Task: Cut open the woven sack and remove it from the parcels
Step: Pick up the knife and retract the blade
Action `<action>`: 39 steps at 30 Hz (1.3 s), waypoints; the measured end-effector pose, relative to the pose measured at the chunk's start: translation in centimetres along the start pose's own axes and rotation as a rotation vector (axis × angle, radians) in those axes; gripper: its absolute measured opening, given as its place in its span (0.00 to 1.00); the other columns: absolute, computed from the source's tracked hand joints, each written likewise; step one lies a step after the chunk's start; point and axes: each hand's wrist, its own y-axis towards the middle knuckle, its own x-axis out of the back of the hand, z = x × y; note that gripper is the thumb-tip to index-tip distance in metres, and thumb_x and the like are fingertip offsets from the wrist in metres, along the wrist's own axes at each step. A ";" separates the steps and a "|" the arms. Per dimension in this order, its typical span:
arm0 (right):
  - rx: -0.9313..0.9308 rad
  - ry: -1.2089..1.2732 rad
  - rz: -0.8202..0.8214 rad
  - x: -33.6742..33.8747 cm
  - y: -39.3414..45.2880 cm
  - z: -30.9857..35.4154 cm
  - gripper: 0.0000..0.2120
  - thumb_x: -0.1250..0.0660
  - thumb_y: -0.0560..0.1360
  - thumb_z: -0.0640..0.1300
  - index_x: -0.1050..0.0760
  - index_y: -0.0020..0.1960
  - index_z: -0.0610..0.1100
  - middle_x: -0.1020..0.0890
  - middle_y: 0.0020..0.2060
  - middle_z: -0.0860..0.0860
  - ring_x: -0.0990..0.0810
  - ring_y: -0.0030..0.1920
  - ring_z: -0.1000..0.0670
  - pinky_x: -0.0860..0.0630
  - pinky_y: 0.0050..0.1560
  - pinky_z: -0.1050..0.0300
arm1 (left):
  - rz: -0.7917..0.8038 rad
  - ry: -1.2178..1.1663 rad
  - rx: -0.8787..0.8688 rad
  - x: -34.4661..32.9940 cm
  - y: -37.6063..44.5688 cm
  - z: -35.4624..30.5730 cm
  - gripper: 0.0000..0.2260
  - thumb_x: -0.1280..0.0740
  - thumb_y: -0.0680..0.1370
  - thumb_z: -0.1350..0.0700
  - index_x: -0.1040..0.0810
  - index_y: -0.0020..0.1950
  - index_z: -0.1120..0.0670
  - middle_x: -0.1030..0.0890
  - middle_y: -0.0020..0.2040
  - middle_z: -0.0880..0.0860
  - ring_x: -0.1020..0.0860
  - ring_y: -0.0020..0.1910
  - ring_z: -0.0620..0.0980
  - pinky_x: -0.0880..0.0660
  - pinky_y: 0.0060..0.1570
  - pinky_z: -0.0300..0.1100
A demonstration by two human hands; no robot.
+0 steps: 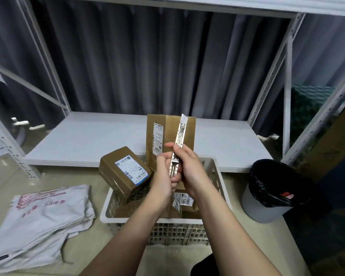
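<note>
Both hands, left hand (163,172) and right hand (187,168), clamp the utility knife (178,144) above the basket (108,214); she should retract the blade fully, fingers off its edge.

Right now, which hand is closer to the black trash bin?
The right hand. It grips the box cutter over the basket, on the side toward the trash bin. The left hand is at the cutter's lower end, on the side away from the bin.

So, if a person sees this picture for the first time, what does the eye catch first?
First, the two hands in the centre, left hand and right hand, both holding a utility knife upright. Behind them, brown parcels fill a white basket; the emptied woven sack lies flat on the floor, left.
</note>
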 end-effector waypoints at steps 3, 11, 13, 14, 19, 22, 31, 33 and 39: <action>0.002 0.009 -0.015 -0.5 0.5 -0.7 0.11 0.40 0.78 0.52 0.20 0.46 0.53 0.20 0.43 0.38 0.25 0.40 0.41 0.33 0.32 0.58 | -0.058 0.047 0.000 -0.1 0.4 0.3 0.21 0.54 0.81 0.49 0.35 0.32 0.53 0.40 0.17 0.46 0.44 0.15 0.41 0.47 0.16 0.31; -0.054 0.014 0.180 -0.6 -0.4 -1.5 0.16 0.43 0.81 0.39 0.28 0.66 0.52 0.29 0.25 0.54 0.40 0.24 0.56 0.44 0.25 0.63 | -0.110 -0.133 0.034 0.5 0.3 -0.9 0.20 0.56 0.81 0.50 0.35 0.34 0.54 0.39 0.19 0.47 0.45 0.13 0.41 0.48 0.16 0.27; -0.028 0.029 0.164 -0.7 -0.3 -1.5 0.15 0.42 0.81 0.40 0.27 0.65 0.51 0.27 0.30 0.52 0.38 0.26 0.54 0.42 0.26 0.62 | -0.055 -0.121 0.028 0.6 0.4 -1.1 0.20 0.57 0.81 0.50 0.33 0.35 0.54 0.37 0.23 0.49 0.42 0.13 0.40 0.46 0.17 0.26; -0.023 0.035 0.168 -0.6 -0.4 -1.3 0.15 0.42 0.81 0.40 0.27 0.64 0.51 0.27 0.33 0.51 0.35 0.29 0.52 0.39 0.28 0.61 | -0.019 -0.112 0.021 0.7 0.4 -1.1 0.21 0.57 0.81 0.50 0.32 0.36 0.55 0.36 0.23 0.49 0.42 0.14 0.41 0.47 0.18 0.27; 0.025 0.074 0.153 0.2 -0.1 -0.6 0.14 0.38 0.79 0.39 0.25 0.63 0.49 0.17 0.52 0.50 0.21 0.44 0.45 0.24 0.40 0.53 | 0.140 -0.246 0.048 1.4 0.6 -1.4 0.20 0.55 0.80 0.54 0.25 0.45 0.59 0.35 0.28 0.51 0.42 0.17 0.41 0.48 0.19 0.30; 0.092 0.135 0.060 0.9 0.3 -0.2 0.15 0.37 0.78 0.36 0.26 0.64 0.43 0.17 0.55 0.46 0.19 0.51 0.47 0.21 0.46 0.56 | 0.206 -0.240 0.064 1.3 0.2 -1.2 0.13 0.50 0.81 0.59 0.27 0.50 0.58 0.26 0.30 0.51 0.32 0.21 0.43 0.40 0.19 0.32; 0.079 0.128 0.043 1.8 0.8 -0.2 0.10 0.41 0.80 0.41 0.23 0.58 0.44 0.15 0.42 0.50 0.17 0.40 0.52 0.20 0.42 0.59 | 0.159 -0.051 0.038 1.6 0.2 -0.3 0.09 0.40 0.81 0.62 0.22 0.46 0.60 0.18 0.34 0.54 0.18 0.30 0.43 0.22 0.31 0.32; 0.014 0.043 0.050 2.0 0.9 -0.5 0.10 0.41 0.80 0.43 0.22 0.55 0.45 0.15 0.44 0.49 0.17 0.39 0.52 0.21 0.40 0.60 | 0.115 -0.060 0.023 1.4 0.6 0.2 0.09 0.41 0.81 0.63 0.22 0.47 0.60 0.18 0.37 0.56 0.18 0.31 0.42 0.22 0.32 0.32; -0.072 -0.094 -0.083 4.2 1.2 -1.7 0.09 0.37 0.79 0.46 0.20 0.46 0.46 0.18 0.37 0.47 0.19 0.36 0.52 0.22 0.35 0.61 | -0.020 0.125 0.011 -0.3 2.3 2.3 0.07 0.35 0.79 0.63 0.32 0.48 0.53 0.20 0.39 0.60 0.19 0.25 0.44 0.23 0.26 0.34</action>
